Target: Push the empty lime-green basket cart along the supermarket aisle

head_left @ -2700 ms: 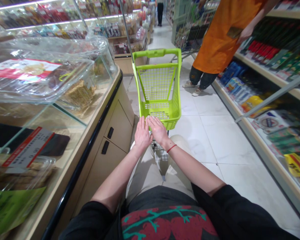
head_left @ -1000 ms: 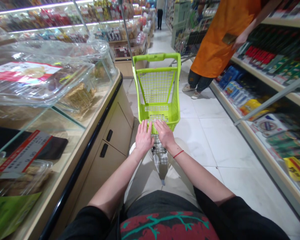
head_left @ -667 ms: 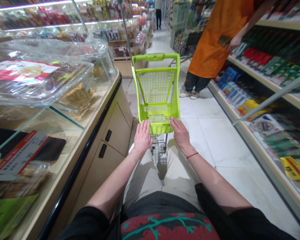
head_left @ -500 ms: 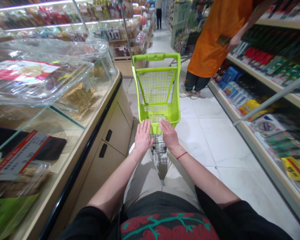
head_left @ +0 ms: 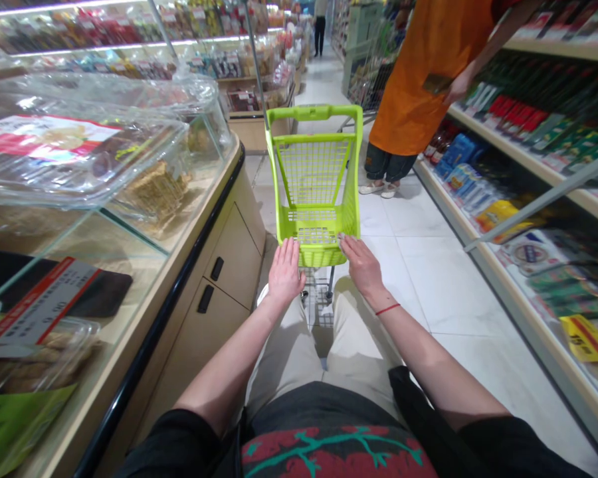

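A bright green plastic shopping cart (head_left: 319, 216) stands right in front of me, its basket tilted open toward my body. My left hand (head_left: 285, 269) lies on the left part of the near rim, palm down, fingers stretched forward and thumb out to the side. At the right corner of the same rim is my right hand (head_left: 363, 265), its fingers extended and slightly bent over the edge, not wrapped round it. A thin red string bracelet (head_left: 387, 309) circles my right wrist. The cart's basket shows only its grid floor and walls.
To my left runs a wooden display counter (head_left: 229, 249) with packaged food and a black bumper rail (head_left: 174, 305). Stocked shelves (head_left: 538, 265) line the right. A person in an orange apron (head_left: 413, 86) stands ahead right beside a wire cart (head_left: 373, 73); another person (head_left: 319, 30) is far down the aisle.
My right hand has slid rightward along the near rim to its corner, while my left hand stays put. The person in orange has shifted slightly left in view.
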`<action>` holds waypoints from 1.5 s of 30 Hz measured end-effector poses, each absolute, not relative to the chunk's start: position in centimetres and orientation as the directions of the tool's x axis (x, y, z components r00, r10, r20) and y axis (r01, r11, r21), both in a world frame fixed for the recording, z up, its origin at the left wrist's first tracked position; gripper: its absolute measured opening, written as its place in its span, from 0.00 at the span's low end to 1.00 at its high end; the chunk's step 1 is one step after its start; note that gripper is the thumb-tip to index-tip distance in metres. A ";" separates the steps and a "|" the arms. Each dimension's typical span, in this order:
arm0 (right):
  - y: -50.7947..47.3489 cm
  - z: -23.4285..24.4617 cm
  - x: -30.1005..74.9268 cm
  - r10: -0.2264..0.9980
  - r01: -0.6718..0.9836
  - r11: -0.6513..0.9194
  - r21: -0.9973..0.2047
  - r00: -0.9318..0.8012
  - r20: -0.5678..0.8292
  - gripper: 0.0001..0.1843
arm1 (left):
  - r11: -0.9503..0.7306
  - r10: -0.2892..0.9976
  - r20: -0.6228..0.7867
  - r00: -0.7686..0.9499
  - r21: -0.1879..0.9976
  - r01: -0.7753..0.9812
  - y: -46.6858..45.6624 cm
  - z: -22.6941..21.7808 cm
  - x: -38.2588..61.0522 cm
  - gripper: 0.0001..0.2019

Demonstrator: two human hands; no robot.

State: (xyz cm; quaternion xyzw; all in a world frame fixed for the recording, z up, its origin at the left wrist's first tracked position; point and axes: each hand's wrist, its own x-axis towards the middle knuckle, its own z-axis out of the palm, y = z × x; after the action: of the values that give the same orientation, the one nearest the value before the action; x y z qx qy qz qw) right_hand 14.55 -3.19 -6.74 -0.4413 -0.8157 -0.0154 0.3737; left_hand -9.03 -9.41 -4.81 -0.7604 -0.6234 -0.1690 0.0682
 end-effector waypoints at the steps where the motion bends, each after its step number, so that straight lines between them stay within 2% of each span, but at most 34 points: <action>1: -3.1 -6.9 15.1 0.717 0.742 0.591 -0.317 -0.305 0.626 0.31 | -0.213 0.926 0.341 0.164 0.113 0.970 -9.4 -4.8 -9.0 0.42; 7: -4.0 -7.5 11.9 0.719 0.721 0.586 -0.370 -0.252 0.648 0.33 | -0.228 0.923 0.342 0.178 0.111 0.967 -9.4 -5.2 -8.8 0.43; 12: -5.1 -6.7 6.2 0.699 0.671 0.663 -0.331 -0.398 0.594 0.29 | -0.201 0.934 0.321 0.160 0.096 0.975 -9.4 -5.0 -8.7 0.42; 16: -5.0 -5.9 5.7 0.692 0.630 0.700 -0.337 -0.479 0.540 0.28 | -0.172 0.946 0.296 0.135 0.104 0.980 -9.4 -4.7 -8.8 0.43; 24: -3.8 -6.9 13.8 0.742 0.720 0.585 -0.373 -0.289 0.605 0.31 | -0.192 0.938 0.313 0.145 0.122 0.974 -9.2 -5.1 -9.1 0.45; 28: -4.2 -7.2 13.4 0.753 0.728 0.557 -0.400 -0.239 0.613 0.31 | -0.195 0.937 0.318 0.147 0.126 0.973 -9.2 -5.2 -8.9 0.44; 38: -5.5 -5.8 3.9 0.712 0.611 0.688 -0.392 -0.463 0.528 0.27 | -0.186 0.936 0.322 0.143 0.109 0.976 -9.3 -5.4 -9.0 0.42; 42: -5.0 -5.7 5.7 0.693 0.622 0.702 -0.347 -0.481 0.538 0.28 | -0.180 0.941 0.309 0.141 0.104 0.978 -9.3 -5.2 -9.1 0.43; 45: -4.5 -6.3 9.3 0.683 0.657 0.683 -0.318 -0.422 0.595 0.29 | -0.182 0.944 0.298 0.144 0.103 0.978 -9.4 -4.8 -9.1 0.45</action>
State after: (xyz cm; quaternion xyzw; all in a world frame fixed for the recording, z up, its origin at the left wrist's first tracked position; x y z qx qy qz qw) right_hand 9.29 -4.45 -6.27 -0.3974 -0.8431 0.0184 0.3617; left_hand -9.07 -9.36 -4.84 -0.7541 -0.6370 -0.1489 0.0578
